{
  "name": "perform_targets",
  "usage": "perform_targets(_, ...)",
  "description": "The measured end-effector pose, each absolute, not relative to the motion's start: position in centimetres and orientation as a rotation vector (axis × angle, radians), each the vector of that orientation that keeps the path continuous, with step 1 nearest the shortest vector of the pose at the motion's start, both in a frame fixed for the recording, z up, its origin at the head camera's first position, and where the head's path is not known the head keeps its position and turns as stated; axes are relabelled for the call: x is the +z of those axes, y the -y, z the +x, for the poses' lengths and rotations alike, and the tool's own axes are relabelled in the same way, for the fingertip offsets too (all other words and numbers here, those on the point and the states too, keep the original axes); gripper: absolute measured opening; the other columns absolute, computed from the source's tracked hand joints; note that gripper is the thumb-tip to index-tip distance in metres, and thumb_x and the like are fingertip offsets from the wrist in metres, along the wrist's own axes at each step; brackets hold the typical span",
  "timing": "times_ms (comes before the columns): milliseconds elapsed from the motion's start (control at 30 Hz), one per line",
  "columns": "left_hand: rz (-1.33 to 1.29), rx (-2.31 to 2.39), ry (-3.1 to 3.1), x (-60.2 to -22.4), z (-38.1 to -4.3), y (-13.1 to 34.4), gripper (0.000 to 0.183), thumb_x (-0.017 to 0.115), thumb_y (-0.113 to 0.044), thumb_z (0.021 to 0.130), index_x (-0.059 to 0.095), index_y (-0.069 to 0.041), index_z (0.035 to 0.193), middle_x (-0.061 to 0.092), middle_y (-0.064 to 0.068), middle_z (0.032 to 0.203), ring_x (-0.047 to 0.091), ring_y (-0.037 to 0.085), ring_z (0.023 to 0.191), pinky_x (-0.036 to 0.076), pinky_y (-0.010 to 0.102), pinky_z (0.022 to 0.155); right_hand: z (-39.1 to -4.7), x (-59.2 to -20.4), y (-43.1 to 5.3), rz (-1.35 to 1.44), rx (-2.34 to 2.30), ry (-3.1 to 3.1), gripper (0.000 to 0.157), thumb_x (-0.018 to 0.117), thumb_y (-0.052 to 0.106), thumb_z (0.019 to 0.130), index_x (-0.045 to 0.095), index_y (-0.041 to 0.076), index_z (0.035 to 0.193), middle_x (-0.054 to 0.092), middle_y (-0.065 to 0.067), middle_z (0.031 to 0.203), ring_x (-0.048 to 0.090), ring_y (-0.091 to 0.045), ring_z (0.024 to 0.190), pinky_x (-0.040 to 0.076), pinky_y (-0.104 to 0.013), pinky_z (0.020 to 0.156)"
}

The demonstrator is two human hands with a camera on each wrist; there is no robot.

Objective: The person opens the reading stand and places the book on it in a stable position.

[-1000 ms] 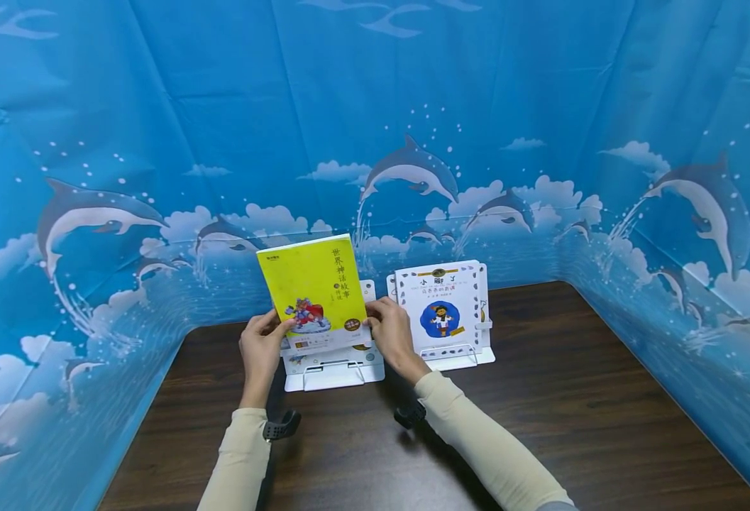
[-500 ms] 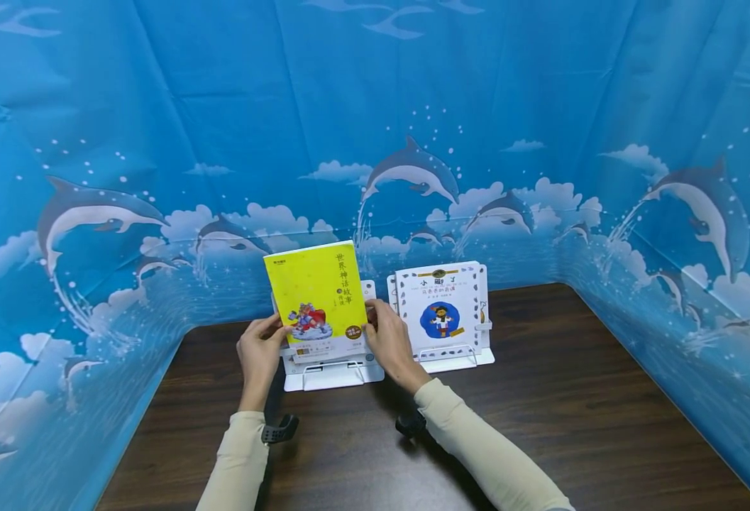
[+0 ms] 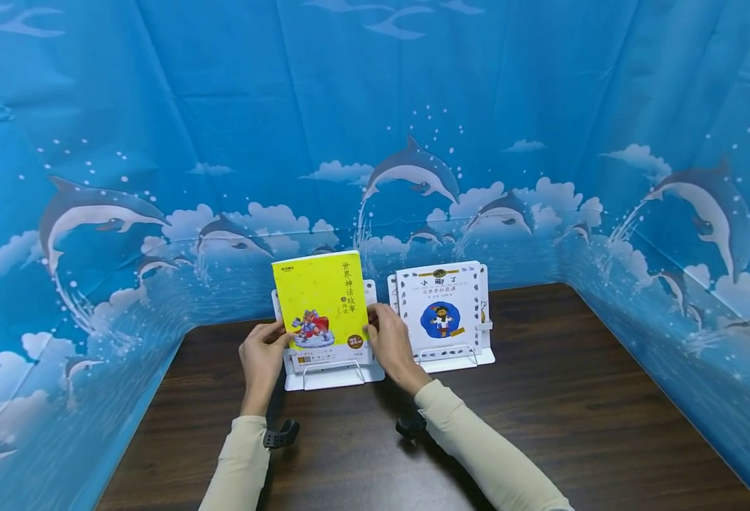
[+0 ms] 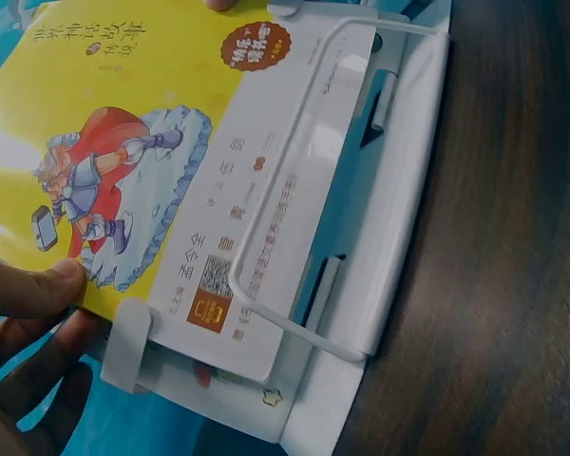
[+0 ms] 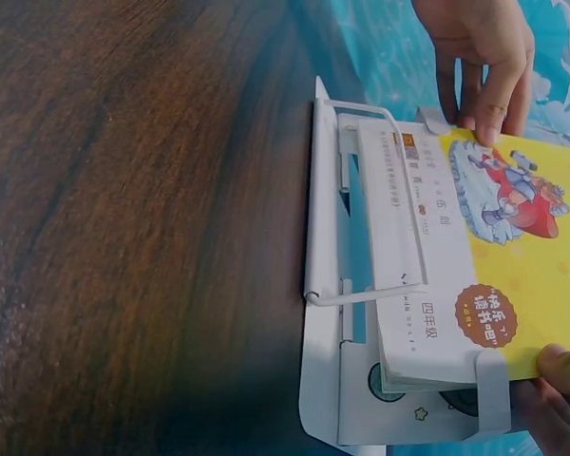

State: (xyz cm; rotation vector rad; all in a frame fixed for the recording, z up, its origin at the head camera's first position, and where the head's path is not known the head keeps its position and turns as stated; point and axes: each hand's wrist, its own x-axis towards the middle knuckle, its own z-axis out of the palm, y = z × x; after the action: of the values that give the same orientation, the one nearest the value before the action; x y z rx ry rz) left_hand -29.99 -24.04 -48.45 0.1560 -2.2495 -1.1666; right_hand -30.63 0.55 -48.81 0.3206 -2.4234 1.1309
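Note:
A yellow paperback book (image 3: 320, 294) with a white lower band leans on a white metal book stand (image 3: 334, 381). My left hand (image 3: 263, 362) pinches the book's left edge, thumb on the cover, as the left wrist view shows beside a side clip (image 4: 126, 347). At the opposite edge my right hand (image 3: 392, 346) grips low down, its thumb (image 5: 560, 366) on the cover in the right wrist view. The book's lower part sits behind the wire page holder (image 5: 416, 209) of the stand. Parts of the fingers are hidden behind the book and stand.
To the right, a second white stand (image 3: 484, 356) bears a white book (image 3: 438, 312) with a round blue picture. Both stands are on a dark wooden table (image 3: 541, 383). A blue dolphin-print cloth (image 3: 323, 106) surrounds the table's back and sides.
Both hands have lowered the yellow book, shifting it slightly right and straightening it. Its bottom edge has gone from above the wire holder to behind it. The white book has stayed put.

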Motion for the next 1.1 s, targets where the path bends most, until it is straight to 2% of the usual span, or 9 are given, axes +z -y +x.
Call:
perform_targets(167,0.162,-1.136,2.266,-48.76,-29.78,24.28,0.030,0.086,-0.008,0.090,0.080,-0.001,0.119,0.080,0.017,0.106,0.073,0.033,0.096,0.038,0.003,0.071,-30.61,-48.74,-0.48,0.304,1.142,2.438,0.031,0.075,0.007,0.100,0.067,0.007,0.130,0.069,-0.007,0.114,0.065,-0.017,0.096,0.060,-0.029,0.090)
perform_targets(400,0.157,-1.152,2.257,-48.94,-29.63,24.52,0.029,0.085,-0.010,0.092,0.080,-0.002,0.119,0.080,0.016,0.108,0.074,0.033,0.100,0.036,0.000,0.072,-30.69,-48.63,-0.43,0.287,1.150,2.439,0.029,0.073,0.011,0.102,0.067,0.007,0.130,0.070,-0.007,0.115,0.065,-0.017,0.097,0.060,-0.029,0.089)
perform_targets(800,0.170,-1.191,2.256,-49.04,-29.58,24.55,0.027,0.083,-0.008,0.093,0.079,0.000,0.119,0.079,0.020,0.110,0.073,0.033,0.094,0.039,-0.003,0.070,-30.78,-48.80,-0.44,0.305,1.165,2.417,0.028,0.075,0.011,0.100,0.069,0.009,0.127,0.070,-0.005,0.113,0.066,-0.016,0.094,0.060,-0.029,0.088)
perform_targets(1100,0.156,-1.240,2.251,-48.99,-29.08,23.99,0.025,0.076,-0.003,0.098,0.075,0.003,0.122,0.075,0.024,0.112,0.069,0.034,0.095,0.038,-0.004,0.073,-30.60,-48.85,-0.86,0.304,1.222,2.411,0.031,0.076,0.010,0.099,0.067,0.009,0.129,0.071,-0.006,0.111,0.065,-0.017,0.093,0.060,-0.029,0.087)
